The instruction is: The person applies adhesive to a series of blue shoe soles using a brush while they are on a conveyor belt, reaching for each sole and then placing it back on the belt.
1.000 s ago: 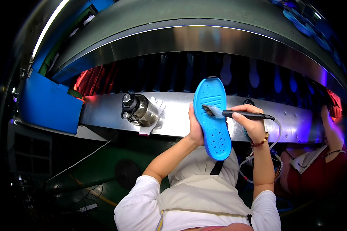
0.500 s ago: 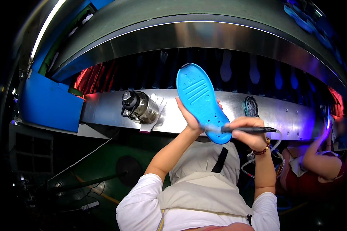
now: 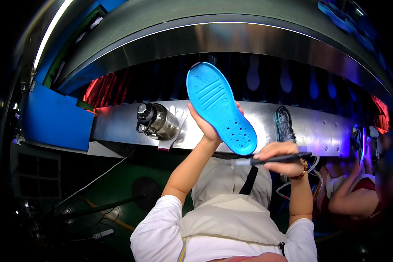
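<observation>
**Blue shoe sole cradled in one hand, brush in the other**

The left hand's (image 3: 208, 131) fingers curl round a blue sole (image 3: 218, 105) from beneath, thumb at one edge and fingertips at the other, apparently so its patterned face is left uncovered. The right hand's (image 3: 291, 166) fingers are closed on a dark-handled brush (image 3: 270, 160), held crosswise; its blurred tip points left, just below the sole's near end, seemingly apart. A pale hose (image 3: 315, 165) trails behind those fingers, probably clear of the strokes. Beyond the right fingers, a dark speckled shoe piece (image 3: 284, 124) lies on the metal desk (image 3: 260, 113), likely for easy reach. Left of the left fingers, a bottle (image 3: 166, 124) stands beside a white glove (image 3: 167, 144).
</observation>
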### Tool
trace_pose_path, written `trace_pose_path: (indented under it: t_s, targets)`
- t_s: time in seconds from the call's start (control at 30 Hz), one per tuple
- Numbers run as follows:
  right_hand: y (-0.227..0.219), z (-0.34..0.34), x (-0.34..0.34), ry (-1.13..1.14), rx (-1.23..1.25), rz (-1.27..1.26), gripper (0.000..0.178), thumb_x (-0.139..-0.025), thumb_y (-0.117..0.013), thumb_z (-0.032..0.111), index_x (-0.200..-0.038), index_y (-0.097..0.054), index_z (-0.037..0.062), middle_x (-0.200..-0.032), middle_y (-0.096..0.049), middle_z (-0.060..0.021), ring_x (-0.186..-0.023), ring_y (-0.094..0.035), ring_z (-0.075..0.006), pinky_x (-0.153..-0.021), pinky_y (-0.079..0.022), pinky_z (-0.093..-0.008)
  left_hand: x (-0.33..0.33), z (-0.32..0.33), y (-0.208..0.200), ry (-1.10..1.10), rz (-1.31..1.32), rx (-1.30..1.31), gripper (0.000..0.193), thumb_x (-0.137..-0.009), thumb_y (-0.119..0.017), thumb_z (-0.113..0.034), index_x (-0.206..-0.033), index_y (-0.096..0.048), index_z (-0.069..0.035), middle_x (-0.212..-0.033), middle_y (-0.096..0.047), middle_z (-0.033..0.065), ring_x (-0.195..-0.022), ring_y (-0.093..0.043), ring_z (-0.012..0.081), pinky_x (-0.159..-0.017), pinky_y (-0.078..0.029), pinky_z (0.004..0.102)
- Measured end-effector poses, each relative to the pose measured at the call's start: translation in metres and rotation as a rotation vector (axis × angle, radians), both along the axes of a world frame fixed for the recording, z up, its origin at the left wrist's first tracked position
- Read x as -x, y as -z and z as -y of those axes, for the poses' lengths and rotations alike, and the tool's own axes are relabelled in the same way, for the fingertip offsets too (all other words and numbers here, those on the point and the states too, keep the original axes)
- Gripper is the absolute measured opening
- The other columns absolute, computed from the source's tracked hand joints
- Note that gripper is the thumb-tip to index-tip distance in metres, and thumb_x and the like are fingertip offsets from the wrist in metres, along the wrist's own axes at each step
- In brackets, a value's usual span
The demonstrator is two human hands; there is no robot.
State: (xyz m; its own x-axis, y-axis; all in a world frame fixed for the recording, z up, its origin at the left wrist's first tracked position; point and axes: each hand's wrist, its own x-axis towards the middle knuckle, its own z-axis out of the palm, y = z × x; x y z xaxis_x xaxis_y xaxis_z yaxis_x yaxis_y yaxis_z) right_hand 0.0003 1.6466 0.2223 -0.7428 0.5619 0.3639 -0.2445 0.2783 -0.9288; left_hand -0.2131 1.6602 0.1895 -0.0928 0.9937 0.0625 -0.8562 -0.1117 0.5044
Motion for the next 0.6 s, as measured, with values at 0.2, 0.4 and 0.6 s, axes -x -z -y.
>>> trace_pose_path:
  t_s: [0.2,0.4,0.6]
  targets:
    - [0.004,0.01,0.004,0.214,-0.11,0.233,0.02,-0.07,-0.065,-0.003,-0.089,-0.063,-0.0019,-0.09,-0.064,-0.0134,-0.084,-0.061,-0.0177,-0.074,-0.048,-0.0271,0.004,-0.001,-0.001,0.028,-0.036,-0.002,0.098,-0.068,-0.008,-0.081,-0.107,-0.049,-0.001,-0.082,-0.059,0.0179,-0.071,-0.06,0.0288,-0.062,-0.051,0.0395]
    - [0.02,-0.002,0.002,0.402,0.31,0.201,0.018,-0.074,-0.062,-0.001,-0.092,-0.062,-0.0029,-0.091,-0.064,-0.0136,-0.083,-0.061,-0.0145,-0.075,-0.048,-0.0261,0.006,0.0,-0.003,0.052,-0.088,0.023,0.1,-0.068,-0.007,-0.082,-0.109,-0.048,-0.001,-0.085,-0.059,0.0184,-0.072,-0.06,0.0278,-0.064,-0.051,0.0391]
    - [0.034,-0.002,-0.004,0.054,0.441,-0.149,0.016,-0.071,-0.062,-0.003,-0.086,-0.06,-0.0034,-0.093,-0.062,-0.0172,-0.087,-0.06,-0.0233,-0.081,-0.046,-0.0325,0.008,0.003,-0.005,0.083,-0.107,0.007,0.101,-0.068,-0.007,-0.082,-0.109,-0.047,0.0,-0.086,-0.059,0.0187,-0.072,-0.06,0.0276,-0.065,-0.052,0.0389]
